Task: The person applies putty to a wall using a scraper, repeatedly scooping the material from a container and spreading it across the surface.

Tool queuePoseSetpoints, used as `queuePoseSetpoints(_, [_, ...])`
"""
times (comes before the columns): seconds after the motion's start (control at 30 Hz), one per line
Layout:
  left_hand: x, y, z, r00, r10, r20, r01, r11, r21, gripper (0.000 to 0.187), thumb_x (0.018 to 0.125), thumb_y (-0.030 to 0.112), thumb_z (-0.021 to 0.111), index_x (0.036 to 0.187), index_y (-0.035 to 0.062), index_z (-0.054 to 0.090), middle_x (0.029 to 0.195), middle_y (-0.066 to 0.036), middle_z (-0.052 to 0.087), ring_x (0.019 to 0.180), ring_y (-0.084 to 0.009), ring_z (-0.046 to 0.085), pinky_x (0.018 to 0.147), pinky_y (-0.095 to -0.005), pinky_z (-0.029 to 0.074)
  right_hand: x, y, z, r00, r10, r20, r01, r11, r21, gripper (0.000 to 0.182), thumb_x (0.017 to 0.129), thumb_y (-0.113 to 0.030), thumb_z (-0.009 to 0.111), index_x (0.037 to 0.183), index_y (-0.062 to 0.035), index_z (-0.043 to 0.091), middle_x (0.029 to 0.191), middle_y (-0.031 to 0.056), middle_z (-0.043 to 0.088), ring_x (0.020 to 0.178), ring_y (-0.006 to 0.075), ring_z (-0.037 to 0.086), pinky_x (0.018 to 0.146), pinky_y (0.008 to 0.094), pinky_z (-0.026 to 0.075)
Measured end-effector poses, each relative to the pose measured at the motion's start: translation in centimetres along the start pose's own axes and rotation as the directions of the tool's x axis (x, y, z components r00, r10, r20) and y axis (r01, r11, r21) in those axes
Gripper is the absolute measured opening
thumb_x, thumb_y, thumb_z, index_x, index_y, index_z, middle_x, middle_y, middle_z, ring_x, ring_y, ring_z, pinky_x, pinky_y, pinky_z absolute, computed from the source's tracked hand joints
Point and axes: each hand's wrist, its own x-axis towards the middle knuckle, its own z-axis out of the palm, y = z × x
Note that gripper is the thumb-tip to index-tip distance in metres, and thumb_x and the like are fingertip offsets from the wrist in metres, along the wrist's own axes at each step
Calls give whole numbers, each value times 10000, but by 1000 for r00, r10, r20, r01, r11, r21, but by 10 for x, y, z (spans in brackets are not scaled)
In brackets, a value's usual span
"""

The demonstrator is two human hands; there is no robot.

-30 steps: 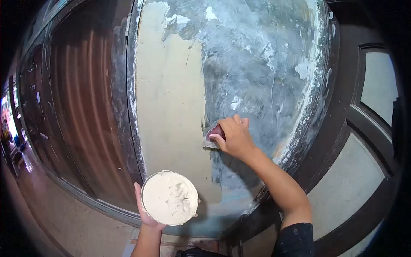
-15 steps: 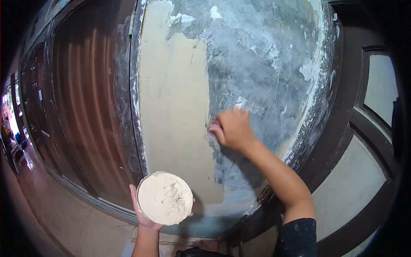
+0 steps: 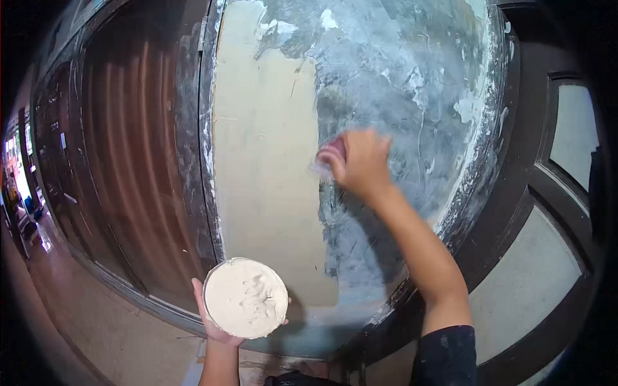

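My left hand point(image 3: 222, 333) holds a round tub of cream-coloured putty point(image 3: 225, 296) from below, low in the view; its thumb and fingertips show at the rim. Finger-like grooves mark the putty's surface. Higher up, my right hand point(image 3: 362, 161) is closed around a small translucent spreader point(image 3: 320, 168), mostly hidden by the fingers. That hand is at the wall, by the border between the smooth cream coat point(image 3: 267, 161) on the left and the bare, patchy blue-grey surface point(image 3: 393, 83) on the right.
Left of the wall panel stands a dark wooden frame with a brown rippled panel point(image 3: 132, 161). A dark door with pale panels point(image 3: 528, 283) stands at right, close to my right arm. The floor point(image 3: 96, 309) shows at lower left.
My right hand has moved up along the edge of the cream coat with the spreader. My left hand and the tub have stayed almost in place.
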Motion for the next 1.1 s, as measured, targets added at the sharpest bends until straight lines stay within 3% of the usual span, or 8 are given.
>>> queuePoseSetpoints(0.13, [-3,-2,-1,998,17,-57,-15,999,30,1106,894,964,311,1647,158,385,1640,-288,406,1340,-716,441,950,-911,397,25,12,-18,962,142,-234,-133,990,57,388,917,-471,763,1003,-105,664,919,97,652,929,326,587,846,543,349])
queuePoseSetpoints(0.3, [-11,3,-6,998,33,-53,-41,984,-172,1176,854,987,360,1643,115,379,1602,-348,413,1319,-733,453,899,-894,455,-71,-21,2,934,-223,279,165,962,219,366,897,-461,779,979,-126,658,916,90,629,899,324,574,813,508,352])
queuePoseSetpoints(0.37, [-9,3,-5,997,43,-66,-50,993,-111,1178,851,990,360,1643,120,380,1598,-350,416,1314,-737,455,895,-889,462,-64,-15,8,939,-270,215,260,963,72,362,901,-466,773,981,-129,667,904,86,624,897,320,573,812,508,352])
queuePoseSetpoints(0.57, [-4,-1,4,997,7,-73,-24,972,-235,1182,840,1002,356,1652,144,369,1607,-358,396,1319,-753,430,902,-889,459,37,20,-19,960,155,-235,-148,988,47,410,905,-442,788,1073,-84,680,981,96,676,918,335,582,836,500,363])
queuePoseSetpoints(0.7, [-11,2,-2,998,19,-54,-34,961,-276,1187,840,994,379,1658,133,357,1624,-351,379,1337,-759,406,925,-904,429,-50,-14,-6,941,-228,249,182,963,197,378,909,-473,761,990,-121,651,909,91,627,881,324,567,843,514,360])
queuePoseSetpoints(0.83, [-12,5,-3,993,42,-110,-65,975,-214,1184,846,988,385,1648,116,370,1596,-353,417,1314,-753,437,908,-894,451,-54,-13,10,907,-341,246,341,939,46,361,921,-493,732,953,-144,642,892,69,616,877,304,563,816,508,359])
queuePoseSetpoints(1.03, [-8,4,-1,995,68,-78,-79,986,-147,1209,844,992,379,1654,94,348,1595,-375,398,1310,-756,437,904,-898,449,62,34,-20,915,152,-373,-141,988,57,448,906,-530,766,1043,-110,688,972,100,664,899,318,575,863,495,363])
queuePoseSetpoints(1.1, [-13,8,4,996,45,-78,-60,977,-206,1201,847,992,370,1646,96,362,1586,-372,414,1301,-747,453,902,-890,459,29,14,-22,995,39,-96,-29,994,105,436,910,-492,769,1084,-100,693,966,100,659,914,316,575,873,505,363])
